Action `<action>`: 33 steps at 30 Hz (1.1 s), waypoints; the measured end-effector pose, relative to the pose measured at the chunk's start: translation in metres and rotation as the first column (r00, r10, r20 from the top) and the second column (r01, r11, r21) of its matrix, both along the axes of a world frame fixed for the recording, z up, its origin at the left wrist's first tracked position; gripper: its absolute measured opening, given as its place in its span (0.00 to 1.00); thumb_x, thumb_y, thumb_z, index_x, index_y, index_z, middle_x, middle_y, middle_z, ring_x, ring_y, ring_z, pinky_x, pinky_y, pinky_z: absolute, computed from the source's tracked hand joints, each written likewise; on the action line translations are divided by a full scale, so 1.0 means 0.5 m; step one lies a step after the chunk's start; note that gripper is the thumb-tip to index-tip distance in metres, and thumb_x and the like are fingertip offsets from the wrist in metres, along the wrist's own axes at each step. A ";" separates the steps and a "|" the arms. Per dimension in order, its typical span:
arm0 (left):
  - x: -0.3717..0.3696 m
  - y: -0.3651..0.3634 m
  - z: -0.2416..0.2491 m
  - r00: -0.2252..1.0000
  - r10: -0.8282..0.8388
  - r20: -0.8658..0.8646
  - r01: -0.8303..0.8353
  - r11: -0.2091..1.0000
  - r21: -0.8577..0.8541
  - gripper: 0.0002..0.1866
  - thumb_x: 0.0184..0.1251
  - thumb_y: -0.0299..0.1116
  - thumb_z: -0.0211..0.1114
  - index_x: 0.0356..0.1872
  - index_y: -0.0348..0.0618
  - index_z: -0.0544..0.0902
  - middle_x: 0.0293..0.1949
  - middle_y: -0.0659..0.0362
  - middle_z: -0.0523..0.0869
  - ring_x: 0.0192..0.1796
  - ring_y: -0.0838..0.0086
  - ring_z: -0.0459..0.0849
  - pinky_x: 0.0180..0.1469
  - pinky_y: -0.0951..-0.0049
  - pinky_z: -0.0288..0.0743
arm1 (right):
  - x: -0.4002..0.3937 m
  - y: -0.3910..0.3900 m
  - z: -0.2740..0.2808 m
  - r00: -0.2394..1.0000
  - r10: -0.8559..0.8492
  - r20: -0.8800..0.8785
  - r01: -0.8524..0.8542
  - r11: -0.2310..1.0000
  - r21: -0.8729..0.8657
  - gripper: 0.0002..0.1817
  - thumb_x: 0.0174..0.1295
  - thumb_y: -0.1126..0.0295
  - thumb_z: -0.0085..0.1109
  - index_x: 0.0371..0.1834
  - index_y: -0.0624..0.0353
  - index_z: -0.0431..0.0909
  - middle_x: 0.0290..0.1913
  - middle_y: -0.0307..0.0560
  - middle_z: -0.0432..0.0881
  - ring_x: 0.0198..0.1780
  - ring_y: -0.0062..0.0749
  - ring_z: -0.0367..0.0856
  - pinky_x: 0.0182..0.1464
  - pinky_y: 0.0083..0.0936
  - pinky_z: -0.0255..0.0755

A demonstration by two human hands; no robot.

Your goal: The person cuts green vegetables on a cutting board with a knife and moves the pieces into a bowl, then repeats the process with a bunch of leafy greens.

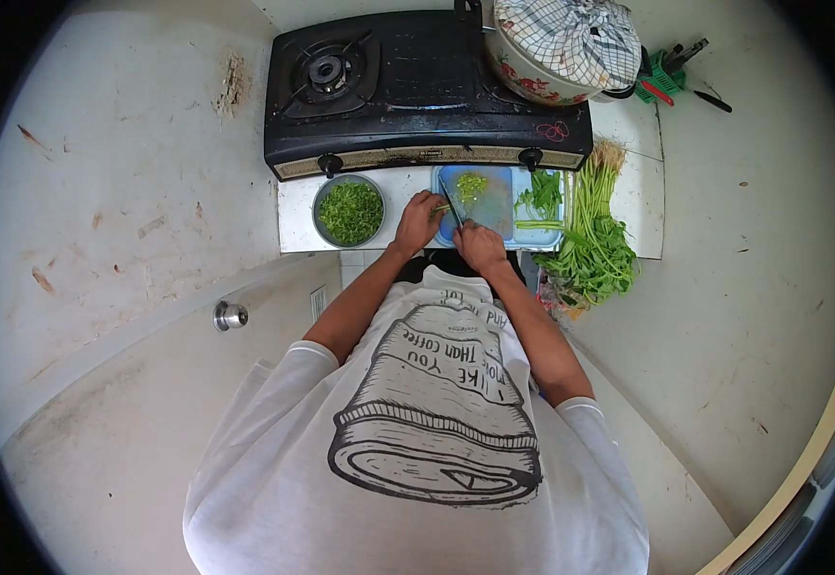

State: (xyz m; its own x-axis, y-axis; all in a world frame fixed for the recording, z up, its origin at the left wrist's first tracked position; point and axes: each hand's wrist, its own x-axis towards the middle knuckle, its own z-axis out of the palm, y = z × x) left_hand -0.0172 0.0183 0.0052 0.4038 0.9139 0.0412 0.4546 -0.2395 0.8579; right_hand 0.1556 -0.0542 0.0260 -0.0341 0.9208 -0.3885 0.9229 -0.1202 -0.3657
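Note:
My right hand [480, 247] is closed round the handle of a knife [450, 199], whose dark blade points away from me over a blue cutting board [501, 230]. Just left of the blade, the fingers of my left hand [420, 222] pinch a few thin green stalks [440, 208]. Finely chopped green pieces [472, 186] lie in a small heap on the far part of the board. On its right side rest some loose leaves [542, 195] and cut lengths of stalk [539, 225]. A round bowl [317, 222] to the left is full of chopped greens [351, 212].
A bunch of leafy greens with roots [597, 244] lies right of the board, overhanging the counter's front edge. Behind stands a black gas stove [417, 134] with a cloth-covered pot [532, 81]. A green basket [663, 77] holds utensils. A door knob [230, 315] is at the lower left.

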 end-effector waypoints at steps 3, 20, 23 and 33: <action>0.003 0.002 0.001 1.000 0.004 0.002 -0.004 1.000 0.001 0.11 0.61 0.19 0.69 0.44 0.37 0.87 0.41 0.46 0.85 0.47 0.47 0.85 0.54 0.53 0.80 | 0.000 0.007 -0.004 1.000 0.022 0.006 -0.022 1.000 0.018 0.23 0.78 0.53 0.52 0.43 0.66 0.82 0.36 0.66 0.90 0.41 0.62 0.92 0.48 0.50 0.85; 0.006 0.003 0.001 0.995 -0.059 -0.085 0.070 0.988 0.135 0.10 0.62 0.20 0.69 0.45 0.38 0.86 0.42 0.49 0.83 0.51 0.49 0.81 0.57 0.53 0.77 | 0.046 0.006 0.013 1.000 0.005 0.023 -0.005 1.000 -0.013 0.23 0.78 0.53 0.50 0.44 0.65 0.82 0.38 0.68 0.90 0.43 0.62 0.91 0.50 0.51 0.84; 0.013 0.004 0.004 0.996 -0.056 -0.066 0.064 0.990 0.129 0.10 0.62 0.20 0.69 0.45 0.38 0.86 0.43 0.49 0.83 0.52 0.49 0.81 0.59 0.54 0.77 | 0.040 0.005 0.029 1.000 0.008 -0.013 -0.008 1.000 0.004 0.23 0.78 0.53 0.50 0.44 0.66 0.82 0.38 0.67 0.90 0.43 0.63 0.91 0.50 0.52 0.84; 0.017 0.007 -0.012 0.994 -0.057 -0.089 0.068 0.990 0.126 0.12 0.62 0.21 0.70 0.47 0.39 0.88 0.45 0.49 0.85 0.53 0.50 0.82 0.60 0.55 0.77 | 0.021 -0.010 0.014 0.999 0.000 -0.046 0.001 1.000 0.011 0.23 0.78 0.52 0.52 0.47 0.66 0.80 0.36 0.70 0.88 0.41 0.69 0.89 0.48 0.56 0.83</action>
State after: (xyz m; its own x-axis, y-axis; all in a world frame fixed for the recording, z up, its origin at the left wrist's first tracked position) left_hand -0.0088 0.0219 -0.0009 0.4670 0.8761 0.1199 0.5049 -0.3755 0.7772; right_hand 0.1660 -0.0594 0.0330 -0.0510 0.9249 -0.3768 0.9052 -0.1166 -0.4088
